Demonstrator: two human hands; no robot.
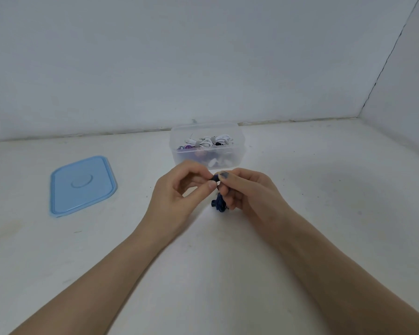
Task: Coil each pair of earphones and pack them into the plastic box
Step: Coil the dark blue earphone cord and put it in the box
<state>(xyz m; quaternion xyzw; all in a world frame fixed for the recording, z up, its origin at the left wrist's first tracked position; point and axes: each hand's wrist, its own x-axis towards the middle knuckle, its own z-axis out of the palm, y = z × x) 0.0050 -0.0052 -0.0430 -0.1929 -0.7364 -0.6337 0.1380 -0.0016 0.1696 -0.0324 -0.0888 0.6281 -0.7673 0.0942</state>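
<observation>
Left hand (179,187) and right hand (246,189), just in front of the open plastic box (207,143), both pinch the dark blue earphones (219,201), apparently securing the coiled bundle for packing.

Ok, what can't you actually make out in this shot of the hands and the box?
- Head view: most of the dark blue coiled earphones is hidden inside the grip of the left hand and right hand.
- Head view: the count of earphones in the clear plastic box is blurred by its frosted wall.
- Head view: both elbows are cut off by the bottom edge.
</observation>
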